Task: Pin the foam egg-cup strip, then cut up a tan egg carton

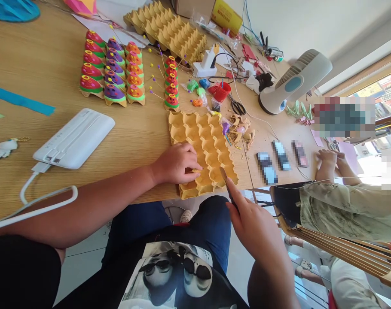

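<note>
Apparent step: cutting, with the moulded egg tray (206, 148) at the near edge of the wooden table (131, 150).

Grasped in the right hand (252, 219): a dark-handled knife (227, 183), tip over the tray's near right part, contact uncertain; laid on the near left part: the left hand (178, 163), fingers curled, impossible to tell whether pinching or only pressing. Called for next, by judgement: steady bracing and a controlled stroke, clear of the fingers. Material: matt, yellowish-brown pulp, apparently stiff, in rows of rounded hollows and blunt peaks with a scalloped rim. Beyond: domed painted cups (114, 73) in strips, red, purple and orange over green bands. To the right: ragged, curled pulp scraps (241, 128).
</note>
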The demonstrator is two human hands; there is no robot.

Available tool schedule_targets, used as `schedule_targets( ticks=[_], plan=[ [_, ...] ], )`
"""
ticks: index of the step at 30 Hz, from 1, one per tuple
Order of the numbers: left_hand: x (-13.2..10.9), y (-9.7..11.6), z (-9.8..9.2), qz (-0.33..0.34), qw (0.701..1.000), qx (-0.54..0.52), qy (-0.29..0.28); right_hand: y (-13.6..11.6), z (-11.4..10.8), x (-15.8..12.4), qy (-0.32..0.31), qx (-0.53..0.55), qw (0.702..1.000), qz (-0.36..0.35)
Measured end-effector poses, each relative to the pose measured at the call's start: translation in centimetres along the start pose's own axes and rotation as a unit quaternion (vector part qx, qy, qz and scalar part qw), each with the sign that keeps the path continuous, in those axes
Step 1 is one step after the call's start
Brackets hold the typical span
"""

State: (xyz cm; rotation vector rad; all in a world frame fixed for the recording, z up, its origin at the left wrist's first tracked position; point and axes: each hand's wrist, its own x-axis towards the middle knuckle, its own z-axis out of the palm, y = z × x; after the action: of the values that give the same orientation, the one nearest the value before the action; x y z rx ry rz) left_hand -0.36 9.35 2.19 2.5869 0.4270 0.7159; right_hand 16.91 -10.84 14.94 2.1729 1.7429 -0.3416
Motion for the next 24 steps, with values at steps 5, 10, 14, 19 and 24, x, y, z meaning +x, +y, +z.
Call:
schedule_targets(
  ticks=[5, 10, 14, 19, 24],
  plan=[
    [0.0, 0.0, 0.0, 0.005, 1.000, 0.001, 0.003, -1.4, 1.2, 1.0, 0.007, 0.014, 0.999, -0.033],
    [0.0, 0.0, -0.1, 0.006, 1.000, -0.001, 0.003, -1.5, 1.6, 1.1, 0.012, 0.019, 0.999, -0.028],
    [0.0, 0.1, -0.1, 0.001, 1.000, -0.002, -0.001, -1.5, 1.4, 1.1, 0.007, 0.018, 1.000, -0.025],
    [0.0, 0.1, -0.2, 0.001, 1.000, -0.003, -0.006, -1.8, 1.5, 1.3, 0.007, 0.013, 1.000, -0.016],
    [0.0, 0.1, -0.1, 0.002, 1.000, -0.001, -0.001, -1.7, 1.9, 1.2, 0.015, 0.021, 0.999, -0.020]
  ],
)
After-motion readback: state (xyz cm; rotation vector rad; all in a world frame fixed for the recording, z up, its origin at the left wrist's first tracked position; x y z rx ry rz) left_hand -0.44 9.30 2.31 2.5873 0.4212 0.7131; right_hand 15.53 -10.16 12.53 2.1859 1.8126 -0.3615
